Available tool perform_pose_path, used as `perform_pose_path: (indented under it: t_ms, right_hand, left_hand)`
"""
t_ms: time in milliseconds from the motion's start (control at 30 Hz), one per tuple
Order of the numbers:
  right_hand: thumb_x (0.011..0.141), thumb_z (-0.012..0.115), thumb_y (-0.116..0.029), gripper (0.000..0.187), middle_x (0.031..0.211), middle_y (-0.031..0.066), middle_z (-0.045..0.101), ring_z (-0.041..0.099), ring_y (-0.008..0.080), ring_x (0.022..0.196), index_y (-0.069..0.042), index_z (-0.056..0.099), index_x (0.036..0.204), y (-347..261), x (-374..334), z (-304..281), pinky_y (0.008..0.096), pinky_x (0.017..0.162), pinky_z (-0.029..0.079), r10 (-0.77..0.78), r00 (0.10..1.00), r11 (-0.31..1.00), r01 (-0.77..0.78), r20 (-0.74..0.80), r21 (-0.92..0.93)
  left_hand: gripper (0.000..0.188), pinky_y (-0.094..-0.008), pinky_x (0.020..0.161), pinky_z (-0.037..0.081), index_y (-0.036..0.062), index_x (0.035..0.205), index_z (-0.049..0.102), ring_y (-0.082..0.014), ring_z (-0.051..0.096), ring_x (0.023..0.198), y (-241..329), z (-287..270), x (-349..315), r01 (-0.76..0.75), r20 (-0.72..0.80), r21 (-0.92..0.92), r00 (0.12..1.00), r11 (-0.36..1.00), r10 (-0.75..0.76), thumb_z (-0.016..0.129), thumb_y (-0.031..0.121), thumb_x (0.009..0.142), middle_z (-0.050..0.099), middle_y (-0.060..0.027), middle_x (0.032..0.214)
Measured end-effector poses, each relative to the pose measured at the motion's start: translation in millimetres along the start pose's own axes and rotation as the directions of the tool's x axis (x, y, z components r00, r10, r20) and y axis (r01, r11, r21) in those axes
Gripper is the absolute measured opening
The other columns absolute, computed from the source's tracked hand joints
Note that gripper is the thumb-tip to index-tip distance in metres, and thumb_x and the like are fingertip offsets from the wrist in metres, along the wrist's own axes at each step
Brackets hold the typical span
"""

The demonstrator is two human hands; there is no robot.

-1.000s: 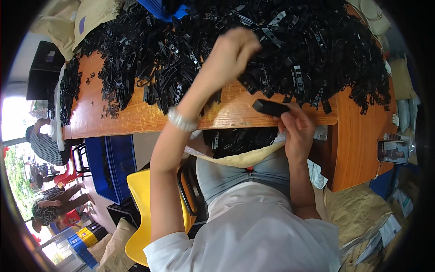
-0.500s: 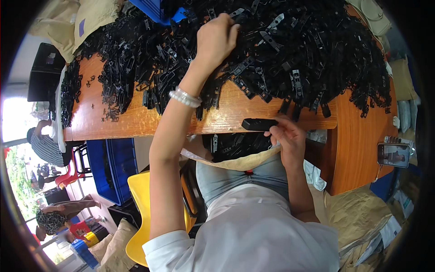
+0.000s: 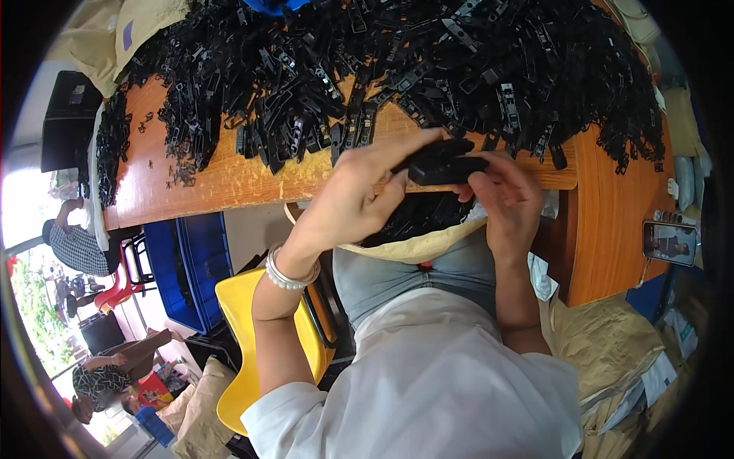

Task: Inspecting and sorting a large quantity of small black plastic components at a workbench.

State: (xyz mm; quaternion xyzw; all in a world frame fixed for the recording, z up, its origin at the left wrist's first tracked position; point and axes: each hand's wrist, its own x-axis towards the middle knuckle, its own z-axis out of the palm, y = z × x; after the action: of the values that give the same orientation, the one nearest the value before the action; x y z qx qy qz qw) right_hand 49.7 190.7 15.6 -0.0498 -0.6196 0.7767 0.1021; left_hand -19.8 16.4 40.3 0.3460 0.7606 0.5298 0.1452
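Note:
My right hand [image 3: 511,200] pinches the end of a dark, oblong black plastic part [image 3: 447,171] in front of the table edge. My left hand [image 3: 359,191], with a pale beaded bracelet on its wrist, meets it from the left. Its fingers close on a second slim black plastic piece [image 3: 457,147], lying just above and against the first; blur hides the exact contact. Below the hands, an open tan sack [image 3: 428,246] on my lap holds more black parts. Beyond them, a wide heap of black plastic parts [image 3: 306,84] covers much of the wooden table [image 3: 252,183].
A blue bin [image 3: 277,6] stands at the heap's far side. To my left are a yellow chair [image 3: 252,344] and blue crates [image 3: 186,275]; other people are farther off. A propped phone [image 3: 670,242] and brown sacks [image 3: 604,344] are on the right.
My left hand has come back from the heap toward me and now meets my right hand, bringing a slim black piece. My right hand has risen slightly with its part.

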Motion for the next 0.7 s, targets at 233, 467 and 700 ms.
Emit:
perform_pose_path:
  t_ms: [233, 467, 700]
  right_hand:
    - [0.076, 0.054, 0.005, 0.025, 0.094, 0.0124, 0.055, 0.059, 0.0176, 0.075, 0.008, 0.053, 0.101, 3, -12, 5, 0.0255, 0.065, 0.049, -0.248, 0.967, 0.954, 0.253, 0.05, -0.16]
    - [0.071, 0.059, 0.005, 0.036, 0.103, 0.0125, 0.051, 0.052, 0.0161, 0.092, 0.003, 0.054, 0.107, -4, 6, 0, 0.0237, 0.07, 0.047, -0.42, 0.86, 0.645, 0.508, 0.291, -0.571]
    - [0.071, 0.053, 0.01, 0.033, 0.099, 0.011, 0.052, 0.052, 0.016, 0.086, 0.003, 0.055, 0.103, 1, -1, -4, 0.0231, 0.07, 0.044, -0.214, 0.918, 0.805, 0.359, 0.333, -0.472]
  left_hand:
    - [0.048, -0.0269, 0.077, 0.044, -0.0032, 0.115, 0.046, -0.0232, 0.057, 0.095, 10, 18, -13, -0.072, -0.167, 0.083, 0.982, 0.994, 0.085, 0.057, -0.004, 0.069, 0.058, -0.0171, 0.101]
    - [0.038, -0.0264, 0.066, 0.046, -0.003, 0.104, 0.053, -0.0257, 0.06, 0.074, 3, 23, -18, 0.041, -0.163, 0.068, 0.986, 0.997, -0.03, 0.066, 0.006, 0.069, 0.06, -0.0162, 0.086]
    - [0.036, -0.0269, 0.058, 0.046, -0.0033, 0.102, 0.054, -0.0241, 0.06, 0.066, 3, 22, -26, -0.013, -0.134, 0.088, 0.991, 0.996, 0.025, 0.065, 0.006, 0.069, 0.06, -0.0156, 0.08]
